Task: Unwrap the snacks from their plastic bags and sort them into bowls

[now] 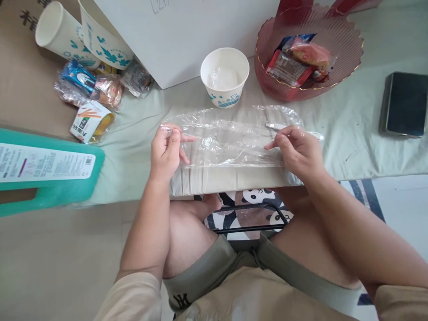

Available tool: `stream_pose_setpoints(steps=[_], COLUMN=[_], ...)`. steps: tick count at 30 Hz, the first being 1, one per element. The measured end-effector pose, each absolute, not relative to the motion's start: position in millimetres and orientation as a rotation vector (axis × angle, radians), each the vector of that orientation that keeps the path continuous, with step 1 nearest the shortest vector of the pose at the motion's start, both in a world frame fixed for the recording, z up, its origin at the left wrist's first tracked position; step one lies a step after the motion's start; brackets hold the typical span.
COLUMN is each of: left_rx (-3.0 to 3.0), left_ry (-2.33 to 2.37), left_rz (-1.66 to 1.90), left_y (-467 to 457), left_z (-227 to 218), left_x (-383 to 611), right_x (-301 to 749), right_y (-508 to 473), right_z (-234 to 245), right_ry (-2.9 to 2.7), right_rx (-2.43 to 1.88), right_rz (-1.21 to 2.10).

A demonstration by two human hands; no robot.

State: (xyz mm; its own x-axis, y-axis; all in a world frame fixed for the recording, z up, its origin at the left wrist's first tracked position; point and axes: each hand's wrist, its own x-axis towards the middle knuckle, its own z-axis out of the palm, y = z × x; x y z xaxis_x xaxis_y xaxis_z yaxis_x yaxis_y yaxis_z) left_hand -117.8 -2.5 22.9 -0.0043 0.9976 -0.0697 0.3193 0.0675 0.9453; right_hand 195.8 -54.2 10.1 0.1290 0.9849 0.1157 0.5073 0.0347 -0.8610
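A clear plastic bag (230,133) lies flat near the front edge of the cloth-covered table (351,133). My left hand (166,149) pinches the bag's left end between thumb and fingers. At the bag's right end, my right hand (297,149) is closed on the film. Beyond the bag stands a white paper bowl (224,76) with crumpled clear film inside.
A pink ribbed bowl (347,53) of wrapped snacks sits at the back right, a dark phone-like slab (404,104) at the far right. Paper cups (60,31), loose snack packets (88,89) and a white box (180,31) lie at the back left, a teal stool (50,178) on the left.
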Motion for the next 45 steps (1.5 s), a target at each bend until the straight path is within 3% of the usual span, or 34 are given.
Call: stream_pose_setpoints(steps=[6,14,26,40,45], left_rx=[1.296,1.255,1.466,1.845,2.023], left_ry=[1.464,1.549,1.874,2.202,2.228], left_rz=[0.776,0.796,0.751,0.562,0.853], left_y=[3,2,5,14,-1], left_z=[17,21,17,18,32], left_x=[-125,-114,-117,-119,-113], right_x=[201,189,191,198,195], right_y=[-59,-54,-50,-37,-46], right_z=[12,13,16,6,5], right_ry=[-1.631,-1.237,-1.387,-1.558,-1.648], right_rx=[-1.678,-1.770,-1.978,-2.115,-1.880], right_rz=[0.782,0.903,0.803,0.167,-0.154])
